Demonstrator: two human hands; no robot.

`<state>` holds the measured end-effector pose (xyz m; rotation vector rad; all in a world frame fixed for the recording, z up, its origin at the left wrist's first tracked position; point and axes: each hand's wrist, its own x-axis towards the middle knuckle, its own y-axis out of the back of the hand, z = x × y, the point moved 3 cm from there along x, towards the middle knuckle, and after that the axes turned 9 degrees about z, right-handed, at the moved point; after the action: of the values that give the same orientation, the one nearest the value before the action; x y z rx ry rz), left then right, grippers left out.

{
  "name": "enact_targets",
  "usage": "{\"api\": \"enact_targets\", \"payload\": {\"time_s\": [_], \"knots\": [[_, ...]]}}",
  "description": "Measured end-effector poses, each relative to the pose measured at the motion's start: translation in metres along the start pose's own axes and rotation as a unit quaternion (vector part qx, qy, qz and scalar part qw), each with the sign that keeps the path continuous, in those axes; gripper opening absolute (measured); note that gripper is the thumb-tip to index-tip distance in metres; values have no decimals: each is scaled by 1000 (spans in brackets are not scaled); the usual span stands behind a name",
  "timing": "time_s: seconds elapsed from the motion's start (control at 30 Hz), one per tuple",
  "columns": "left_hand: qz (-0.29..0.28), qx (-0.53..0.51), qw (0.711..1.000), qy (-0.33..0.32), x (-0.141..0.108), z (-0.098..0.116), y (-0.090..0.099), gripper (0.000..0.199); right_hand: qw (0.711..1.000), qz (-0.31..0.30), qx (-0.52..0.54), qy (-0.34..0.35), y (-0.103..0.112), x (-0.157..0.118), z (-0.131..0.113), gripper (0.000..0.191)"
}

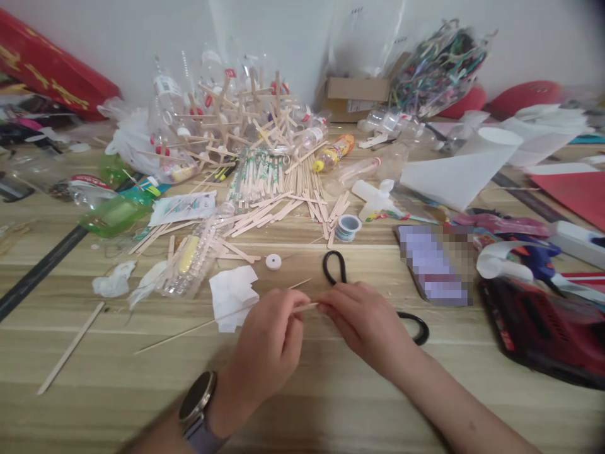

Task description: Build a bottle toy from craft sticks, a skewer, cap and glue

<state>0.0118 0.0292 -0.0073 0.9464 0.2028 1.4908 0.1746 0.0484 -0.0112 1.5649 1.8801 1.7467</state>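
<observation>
My left hand (269, 340), with a watch on its wrist, is closed with thumb and fingers pinching a thin wooden stick (306, 308). The fingers of my right hand (362, 318) pinch the other end of that stick, so only a short length shows between the hands. Behind my left hand runs a long thin bamboo skewer (174, 336), crossing torn white paper (234, 290); its middle is hidden. Black-handled scissors (334, 266) lie partly under my right hand, their blades hidden.
Behind the hands are loose craft sticks (265, 217), a spool (348, 228), a white disc (273, 261) and a heap of plastic bottles (167, 88). A phone (430, 265) and a red-black tool (543, 328) lie right. One flat stick (70, 349) lies left.
</observation>
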Motion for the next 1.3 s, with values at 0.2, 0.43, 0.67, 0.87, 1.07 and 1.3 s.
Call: {"api": "enact_targets", "payload": {"time_s": [0.2,0.43,0.67,0.87,1.07,1.3], "knots": [[121,151,981,-25,9,-18,5,28,960,74,65,-262,9,-1,18,19],[-80,372,925,-25,8,-28,-11,21,891,33,256,-373,-4,-3,20,16],[26,378,921,-88,7,-12,-2,21,871,47,266,-410,-6,-3,25,20],[44,277,951,-128,-2,-2,-5,22,862,50,289,-413,-9,-1,22,22],[27,283,952,-116,-6,-2,-9,20,872,59,271,-403,-8,-2,21,19],[34,263,957,-114,-7,-3,-9,19,893,60,232,-382,-7,-4,22,19]]}}
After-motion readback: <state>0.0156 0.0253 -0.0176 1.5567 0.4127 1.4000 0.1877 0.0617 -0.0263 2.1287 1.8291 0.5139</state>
